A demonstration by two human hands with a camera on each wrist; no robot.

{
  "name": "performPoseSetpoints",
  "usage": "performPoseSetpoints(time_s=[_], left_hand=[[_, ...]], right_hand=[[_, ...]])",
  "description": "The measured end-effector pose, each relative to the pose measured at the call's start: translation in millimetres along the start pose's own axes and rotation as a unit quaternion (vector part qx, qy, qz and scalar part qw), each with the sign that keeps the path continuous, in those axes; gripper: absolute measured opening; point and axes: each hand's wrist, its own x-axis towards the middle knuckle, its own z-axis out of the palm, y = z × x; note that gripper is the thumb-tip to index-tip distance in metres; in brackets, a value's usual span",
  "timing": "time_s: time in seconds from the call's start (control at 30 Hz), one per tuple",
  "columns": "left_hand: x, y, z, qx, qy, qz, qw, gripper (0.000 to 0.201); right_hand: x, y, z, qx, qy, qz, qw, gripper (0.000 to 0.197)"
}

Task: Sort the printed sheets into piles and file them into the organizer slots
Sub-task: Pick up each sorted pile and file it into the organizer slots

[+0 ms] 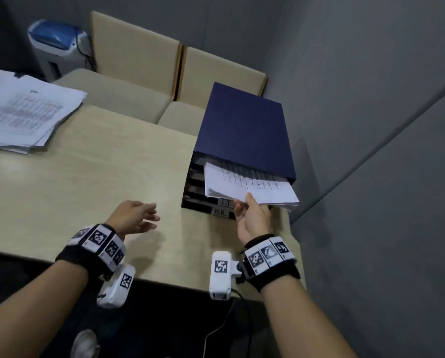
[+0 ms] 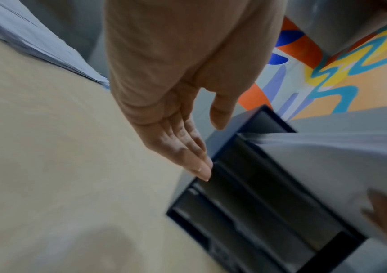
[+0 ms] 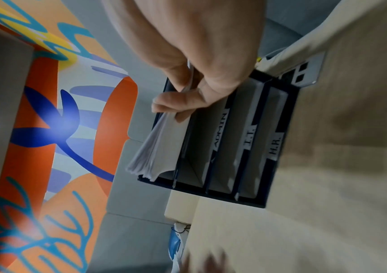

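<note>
A dark blue organizer (image 1: 244, 130) stands at the table's right end, its stacked slots facing me; the lower ones are labelled ADMIN (image 3: 221, 127), I.T. and H.R. My right hand (image 1: 252, 215) pinches the near edge of a stack of printed sheets (image 1: 247, 184), thumb on top. The stack (image 3: 155, 144) sits partly inside the topmost slot and sticks out toward me. My left hand (image 1: 136, 215) hovers above the table left of the organizer, fingers straight (image 2: 188, 147), holding nothing. A loose pile of printed sheets (image 1: 22, 115) lies at the table's far left.
The beige table (image 1: 87, 177) has bare surface between the pile and the organizer. Two beige chairs (image 1: 138, 73) stand behind it. A blue-and-white printer (image 1: 56, 42) sits at the back left. A grey wall runs close along the organizer's right side.
</note>
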Motion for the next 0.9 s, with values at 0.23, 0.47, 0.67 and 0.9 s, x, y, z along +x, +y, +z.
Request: performPoseSetpoints(time_s=[0.23, 0.47, 0.67, 0.9], left_hand=[[-16, -119, -101, 0.06, 0.082, -0.092, 0.991, 0.026], [-21, -120, -167, 0.12, 0.15, -0.058, 0.98, 0.026], [26, -86, -232, 0.145, 0.216, 0.007, 0.965, 0.015], [80, -40, -321, 0.188, 0.16, 0.057, 0.967, 0.012]], right_hand=[[42, -7, 69, -0.048, 0.027, -0.073, 0.996, 0.027], [56, 8, 74, -0.059, 0.14, -0.098, 0.983, 0.029], [18, 92, 88, -0.259, 0.036, -0.191, 0.946, 0.018], [14, 198, 173, -0.564, -0.274, 0.032, 0.779, 0.003]])
